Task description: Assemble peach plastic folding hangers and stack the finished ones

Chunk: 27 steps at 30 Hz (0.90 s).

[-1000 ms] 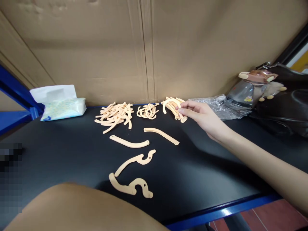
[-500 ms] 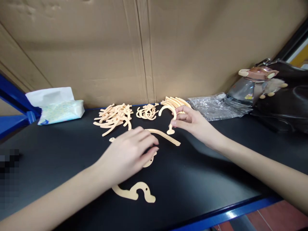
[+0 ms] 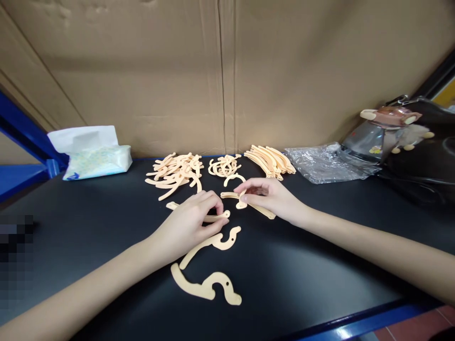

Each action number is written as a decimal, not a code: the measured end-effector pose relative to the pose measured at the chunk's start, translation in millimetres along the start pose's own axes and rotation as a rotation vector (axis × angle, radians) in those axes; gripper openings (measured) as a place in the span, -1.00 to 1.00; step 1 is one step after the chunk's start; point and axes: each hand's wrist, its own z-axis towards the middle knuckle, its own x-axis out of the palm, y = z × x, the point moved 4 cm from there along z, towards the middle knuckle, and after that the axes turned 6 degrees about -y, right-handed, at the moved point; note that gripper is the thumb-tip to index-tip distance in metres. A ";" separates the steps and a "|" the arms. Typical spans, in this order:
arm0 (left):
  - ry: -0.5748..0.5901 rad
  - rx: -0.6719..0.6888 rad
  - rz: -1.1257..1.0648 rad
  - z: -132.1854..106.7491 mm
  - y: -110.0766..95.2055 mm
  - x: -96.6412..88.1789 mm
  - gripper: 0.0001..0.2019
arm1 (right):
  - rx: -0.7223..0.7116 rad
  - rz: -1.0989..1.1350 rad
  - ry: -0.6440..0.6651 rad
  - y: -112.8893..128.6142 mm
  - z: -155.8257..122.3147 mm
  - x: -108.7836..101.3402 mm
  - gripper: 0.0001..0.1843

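My left hand pinches a pale curved strip between thumb and fingers; the strip's rounded end with a hole points right. My right hand is closed on a pale hook-shaped piece, its curved top leaning left and its round foot downward. Beneath the right hand lies another curved strip on the black tabletop. Closer to me, two flat wavy pieces with a hole each, a slimmer one and a broader one, lie side by side.
At the back stand a pile of wavy pieces, a small heap of hooks and a stack of curved strips. A tissue pack sits left; a clear plastic bag, a bottle and a black bag are right.
My right hand has brought the hook lower and leftward, closer to my left hand. My left hand, whose grip was hidden before, now visibly pinches a curved strip. The view has shifted slightly.
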 end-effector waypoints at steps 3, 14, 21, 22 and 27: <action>-0.039 -0.010 -0.024 -3.1 0.6 1.0 -0.83 | 0.024 0.068 0.001 -2.2 0.6 3.0 -0.63; -0.078 0.053 -0.046 -7.8 -6.4 7.0 -0.83 | 0.112 0.313 0.064 -8.0 -6.9 9.0 -0.40; -0.081 0.071 -0.031 -8.5 -6.5 6.1 -0.86 | 0.129 0.313 0.068 -8.4 -9.3 13.2 -0.44; -0.076 0.074 -0.031 -8.7 -6.6 6.3 -0.86 | 0.120 0.299 0.067 -7.7 -9.8 13.4 -0.48; -0.054 0.070 -0.033 -8.4 -8.6 4.8 -0.82 | 0.062 0.266 0.069 -6.1 -10.7 15.6 -0.79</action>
